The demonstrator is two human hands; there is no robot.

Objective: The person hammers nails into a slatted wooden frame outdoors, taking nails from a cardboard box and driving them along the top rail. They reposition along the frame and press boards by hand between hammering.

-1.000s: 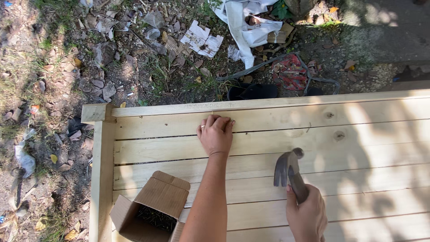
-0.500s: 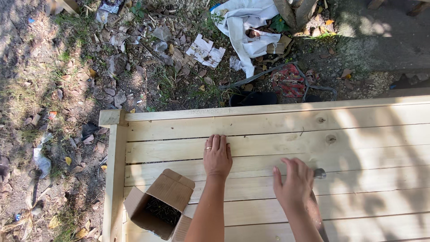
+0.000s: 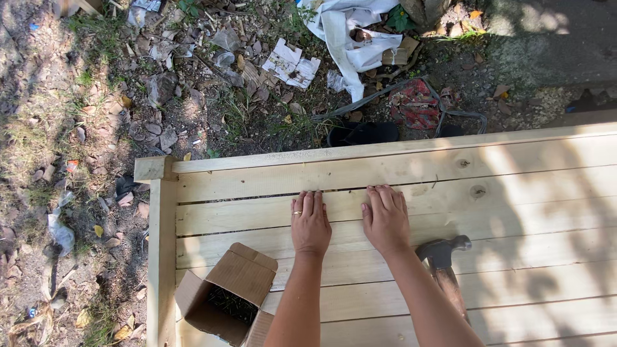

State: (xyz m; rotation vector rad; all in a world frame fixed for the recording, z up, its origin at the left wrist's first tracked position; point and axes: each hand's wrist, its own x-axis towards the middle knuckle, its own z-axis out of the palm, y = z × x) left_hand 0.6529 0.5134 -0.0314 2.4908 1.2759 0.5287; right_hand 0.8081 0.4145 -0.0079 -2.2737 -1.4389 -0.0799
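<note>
Wooden plank (image 3: 257, 218) runs sideways under both flat hands.

We only get one view here, a head-worn camera looking almost straight down from above. It's fairly close: the wooden platform (image 3: 398, 257) fills the near and right part, cut off by the near and right edges. Both forearms come in from the near edge, so we're basically behind the left hand (image 3: 311, 222) and right hand (image 3: 386, 218). The far strip and left side show littered ground (image 3: 96, 96). No second view, so nothing overlaps.
</note>
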